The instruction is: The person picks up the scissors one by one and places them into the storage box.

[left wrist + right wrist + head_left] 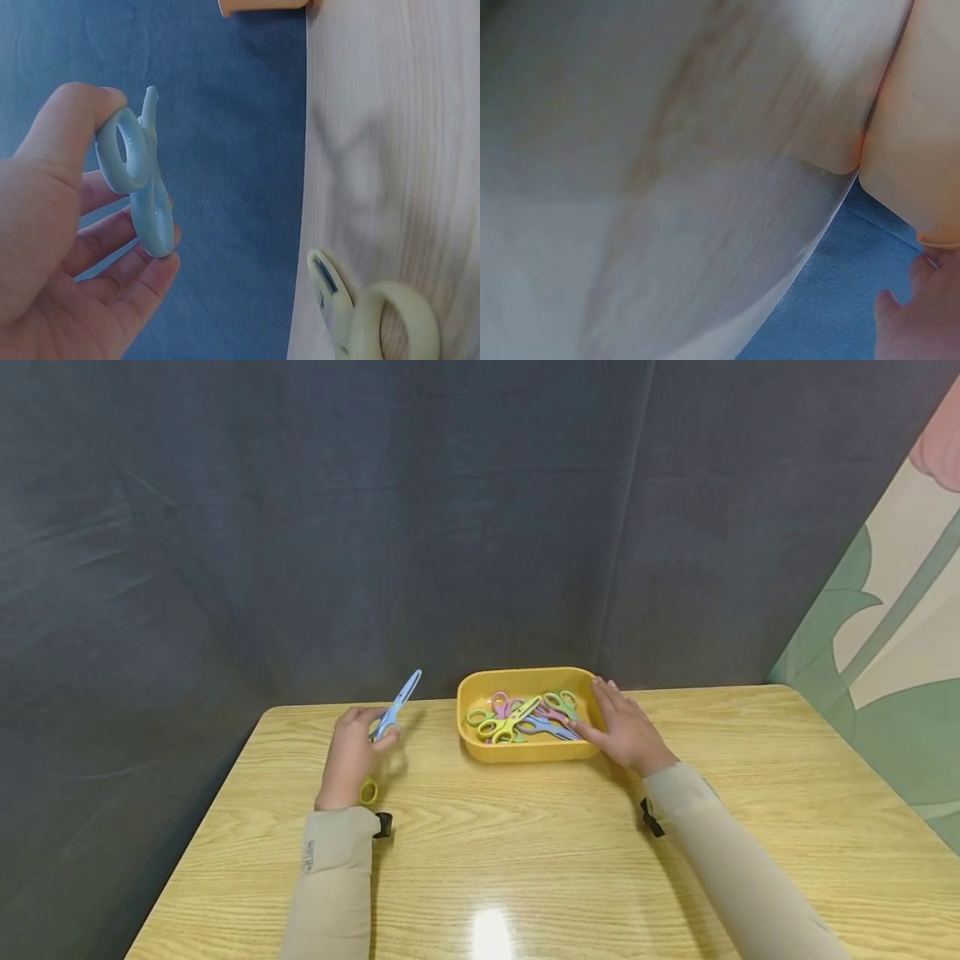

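Note:
My left hand [352,756] holds a pair of light blue scissors [398,702] by the handle loops, blades pointing up and away. In the left wrist view, the thumb presses one loop [124,154] while the fingertips support the other. Below this hand, yellow scissors [397,322] lie on the table, mostly hidden by the hand in the head view. My right hand [630,731] rests on the right end of a yellow tray [536,753], fingers extended at the rim and thumb over its inner side. Several pink, green, yellow and blue scissors [510,722] lie jumbled inside.
The wooden table [510,835] meets a dark cloth backdrop [450,527] just behind the tray. At the right stands a wall panel [885,635] painted with leaves and a flower.

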Motion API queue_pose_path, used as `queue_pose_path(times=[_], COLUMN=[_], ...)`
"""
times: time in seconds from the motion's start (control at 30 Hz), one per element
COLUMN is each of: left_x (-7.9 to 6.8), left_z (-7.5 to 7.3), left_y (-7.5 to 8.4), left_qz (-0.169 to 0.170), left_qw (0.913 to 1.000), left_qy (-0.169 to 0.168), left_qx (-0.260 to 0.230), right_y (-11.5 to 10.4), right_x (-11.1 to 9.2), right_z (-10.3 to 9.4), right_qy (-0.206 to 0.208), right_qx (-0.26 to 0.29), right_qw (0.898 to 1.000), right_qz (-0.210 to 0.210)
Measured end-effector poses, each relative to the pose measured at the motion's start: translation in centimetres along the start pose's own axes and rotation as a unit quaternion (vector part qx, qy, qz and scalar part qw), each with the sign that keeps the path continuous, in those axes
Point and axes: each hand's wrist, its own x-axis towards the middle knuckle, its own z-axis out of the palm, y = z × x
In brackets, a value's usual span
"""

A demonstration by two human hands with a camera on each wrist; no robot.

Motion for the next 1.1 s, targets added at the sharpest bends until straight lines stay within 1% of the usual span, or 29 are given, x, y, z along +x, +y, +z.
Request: queue_pose_path(times=[0.17,0.27,0.47,0.6,0.7,0.87,1.0,1.1], left_x=[0.2,0.4,0.3,0.2,0.5,1.1,1.5,2.2], left_z=[0.3,0.7,2.0,2.7,2.9,3.3,3.8,4.5], left_y=[1.1,1.9,3.1,3.7,4.3,5.4,6.7,7.7], left_qz=[0.015,0.023,0.041,0.06,0.064,0.062,0.078,0.095], left_qw=[0.9999,0.9996,0.9984,0.9975,0.9968,0.9956,0.9923,0.9887], left_qy=[-0.006,-0.012,-0.035,-0.034,-0.045,-0.07,-0.095,-0.113], left_qx=[0.001,-0.007,-0.014,-0.015,-0.015,-0.001,0.015,0.028], right_y=[0.2,0.3,0.3,0.1,-0.1,-0.3,-0.3,-0.1], right_x=[0.0,-0.2,-0.4,-0.2,0.0,0.0,-0.2,-0.1], right_z=[-0.1,-0.2,-0.2,0.0,0.0,0.0,0.2,0.1], right_qy=[-0.003,-0.001,0.004,0.005,0.004,0.004,0.005,0.007], right_qx=[-0.003,0.0,0.005,0.008,0.004,0.006,0.008,0.002], right_qw=[1.0,1.0,1.0,1.0,1.0,1.0,1.0,1.0], right_qz=[0.002,0.005,0.003,-0.003,-0.002,-0.002,0.001,-0.001])
